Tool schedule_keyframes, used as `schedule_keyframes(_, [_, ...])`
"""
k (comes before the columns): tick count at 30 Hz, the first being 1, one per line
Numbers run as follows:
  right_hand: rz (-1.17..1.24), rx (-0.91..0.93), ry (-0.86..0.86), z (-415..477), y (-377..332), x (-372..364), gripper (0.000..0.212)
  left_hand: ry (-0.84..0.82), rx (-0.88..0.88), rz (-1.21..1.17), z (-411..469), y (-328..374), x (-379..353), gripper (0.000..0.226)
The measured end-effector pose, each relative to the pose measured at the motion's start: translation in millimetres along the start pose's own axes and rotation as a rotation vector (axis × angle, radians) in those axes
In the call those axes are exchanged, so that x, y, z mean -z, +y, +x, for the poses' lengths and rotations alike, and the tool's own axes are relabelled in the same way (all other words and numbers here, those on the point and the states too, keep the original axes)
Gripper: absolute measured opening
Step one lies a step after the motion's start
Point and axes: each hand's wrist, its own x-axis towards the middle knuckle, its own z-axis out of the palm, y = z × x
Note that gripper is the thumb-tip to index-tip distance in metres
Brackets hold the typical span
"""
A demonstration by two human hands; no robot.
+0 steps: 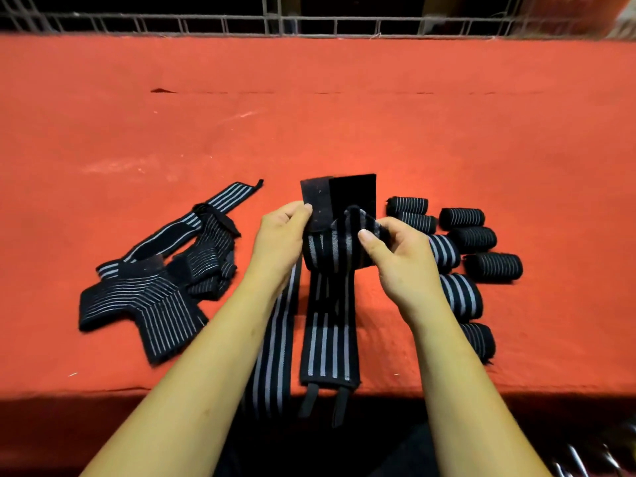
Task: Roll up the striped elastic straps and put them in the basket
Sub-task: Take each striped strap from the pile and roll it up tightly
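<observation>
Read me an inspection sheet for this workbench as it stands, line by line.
Surface: red cloth covers the table, slightly wrinkled.
Job's things: held strap lies flat, its end tabs over the near edge; a second flat strap lies beside it; loose straps are piled on the left; rolled straps are grouped on the right; no basket can be clearly identified.
Clutter: nothing seen.
Grippers: left hand pinches the held strap's black end; right hand pinches its striped fold.
Cables: nothing seen.
Surroundings: wire grid runs along the far edge, dark beyond.
</observation>
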Motion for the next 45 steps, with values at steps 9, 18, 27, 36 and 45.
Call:
schedule_keyframes(9, [0.096, -0.085, 0.112, -6, -13, -4, 0.011, -0.121, 0.052, -0.223, -21, 22, -14, 0.023])
schedule_keyframes(18, [0.094, -0.148, 0.133, -9, -18, -7, 0.014, -0.128, 0.057, -0.319, -25, 23, -14, 0.029])
schedule_keyframes(27, [0.019, -0.127, 0.091, -12, -26, -12, 0.02, -0.015, -0.114, -0.124, -27, 35, -18, 0.016])
schedule_keyframes(36, [-0.062, 0.068, -0.019, -7, -38, -3, 0.019, -0.124, -0.075, -0.057, -29, 43, -24, 0.023])
schedule_keyframes(45, [0.039, 0.118, 0.173, 12, -42, 3, 0.045, -0.279, -0.105, 0.265, -36, 18, -16, 0.039])
